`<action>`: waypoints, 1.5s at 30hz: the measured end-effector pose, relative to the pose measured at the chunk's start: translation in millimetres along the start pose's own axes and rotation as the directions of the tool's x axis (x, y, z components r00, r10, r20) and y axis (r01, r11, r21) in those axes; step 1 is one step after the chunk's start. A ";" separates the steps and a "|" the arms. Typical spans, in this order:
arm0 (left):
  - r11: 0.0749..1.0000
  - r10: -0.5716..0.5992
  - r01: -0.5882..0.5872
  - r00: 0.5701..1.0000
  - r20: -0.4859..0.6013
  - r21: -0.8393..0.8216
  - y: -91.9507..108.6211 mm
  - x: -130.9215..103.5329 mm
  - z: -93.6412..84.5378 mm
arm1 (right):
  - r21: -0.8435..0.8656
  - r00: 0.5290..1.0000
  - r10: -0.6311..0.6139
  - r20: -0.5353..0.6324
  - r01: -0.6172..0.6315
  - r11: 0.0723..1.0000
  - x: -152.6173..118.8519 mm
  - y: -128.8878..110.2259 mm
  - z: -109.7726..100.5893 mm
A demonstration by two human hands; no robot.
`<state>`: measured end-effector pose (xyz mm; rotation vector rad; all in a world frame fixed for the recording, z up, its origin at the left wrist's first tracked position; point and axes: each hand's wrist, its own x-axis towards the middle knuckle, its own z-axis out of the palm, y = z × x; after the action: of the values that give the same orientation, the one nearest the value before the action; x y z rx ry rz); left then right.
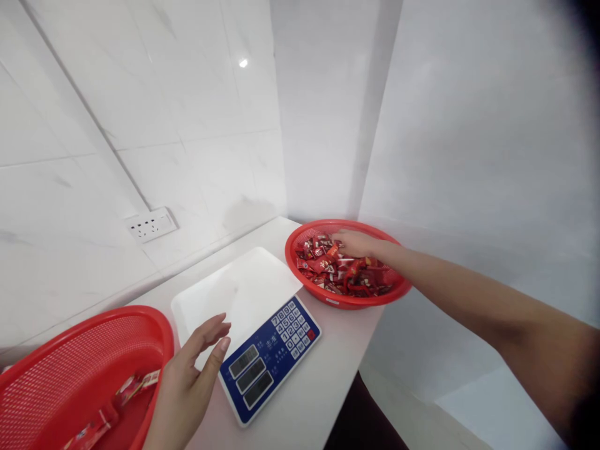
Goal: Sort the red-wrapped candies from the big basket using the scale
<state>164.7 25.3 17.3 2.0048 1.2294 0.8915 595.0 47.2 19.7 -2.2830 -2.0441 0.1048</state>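
Note:
My left hand (190,378) is raised beside the left edge of a digital scale, fingers apart and nothing in them. The scale has a bare white pan (239,290) and a blue panel (272,359) with keys and three displays. My right hand (355,243) reaches into a red basket (337,302) full of red-wrapped packets (321,264). Its fingers are bent down at an orange-red packet, and the fingertips are partly hidden. A second red basket (154,325) at the lower left holds a few red packets (96,428).
The scale and baskets stand on a white table (304,400) in a corner. Behind it is a marble-patterned wall with a socket (150,225); a plain pale wall (469,144) rises on the right. Dark clothing (365,419) shows below the table edge.

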 end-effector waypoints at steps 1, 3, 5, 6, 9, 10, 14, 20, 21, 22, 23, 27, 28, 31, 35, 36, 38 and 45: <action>1.000 0.003 -0.003 1.000 0.002 0.009 0.1 0.4 0.8 | -0.017 1.000 0.008 0.013 -0.007 1.000 -0.4 -1.4 1.6; 1.000 0.007 -0.008 1.000 0.013 0.026 0.5 1.2 2.7 | -0.056 0.999 0.014 0.047 -0.011 0.998 0.2 -9.3 5.6; 1.000 0.009 -0.010 1.000 0.026 0.027 0.4 1.5 4.1 | -0.086 0.997 -0.001 0.081 0.008 0.996 1.9 -21.8 9.6; 1.000 0.009 -0.010 0.999 0.032 0.023 0.0 1.4 4.4 | -0.094 0.995 -0.023 0.102 0.033 0.995 2.6 -29.1 11.7; 1.000 -0.002 0.002 1.000 0.027 0.005 -1.8 -0.2 3.8 | -0.076 0.973 -0.142 0.185 0.158 0.985 1.1 -51.3 20.5; 1.000 -0.006 0.006 1.000 0.021 0.003 -2.3 -0.7 3.4 | -0.063 0.962 -0.181 0.206 0.197 0.978 -0.7 -57.9 24.9; 1.000 -0.010 0.010 1.000 0.013 -0.007 -0.5 -1.1 3.1 | -0.052 0.957 -0.224 0.184 0.237 0.970 -9.7 -75.6 46.1; 1.000 -0.009 0.008 0.999 0.031 0.007 6.9 -0.6 5.2 | -0.055 0.976 -0.185 0.112 0.192 0.980 -5.4 -75.1 52.4; 1.000 -0.009 0.009 0.999 0.036 0.005 7.3 -1.2 4.8 | -0.052 0.979 -0.176 0.104 0.182 0.982 -2.7 -72.0 49.7; 1.000 -0.012 0.012 0.999 0.037 -0.005 7.3 -1.9 4.2 | -0.047 0.983 -0.161 0.091 0.166 0.985 0.0 -68.2 46.3; 1.000 -0.014 0.015 0.999 0.036 -0.017 6.9 -2.5 3.4 | -0.041 0.988 -0.140 0.071 0.143 0.989 2.7 -63.6 42.6; 0.997 -0.033 0.035 0.999 0.026 -0.071 4.6 -3.6 0.9 | 0.013 0.999 -0.013 -0.049 0.013 1.000 10.1 -41.3 27.2; 0.996 -0.036 0.038 0.999 0.028 -0.081 4.1 -3.4 0.7 | 0.038 0.997 0.019 -0.075 -0.016 0.999 10.8 -36.0 23.6; 0.994 -0.034 0.038 0.999 0.041 -0.101 3.4 -2.7 0.9 | 0.139 0.987 0.096 -0.128 -0.078 0.987 11.0 -24.8 14.1; 0.992 -0.019 0.025 0.999 0.046 -0.126 2.4 -2.3 1.5 | 0.280 0.964 0.193 -0.183 -0.137 0.950 10.0 -21.1 2.8; 0.991 -0.019 0.024 0.999 0.045 -0.131 2.0 -2.3 1.6 | 0.314 0.956 0.215 -0.201 -0.145 0.938 9.9 -21.6 -0.1; 0.990 -0.018 0.023 0.999 0.043 -0.138 1.5 -2.5 2.0 | 0.385 0.938 0.251 -0.237 -0.146 0.911 10.2 -23.3 -6.4; 0.987 -0.008 0.017 0.998 0.056 -0.158 5.0 -2.1 4.5 | 0.640 0.909 0.323 -0.265 -0.084 0.763 10.1 -44.9 -28.0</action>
<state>170.1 20.7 18.1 1.8811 1.1045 0.8930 554.5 61.8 52.2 -1.9086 -1.3015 0.2953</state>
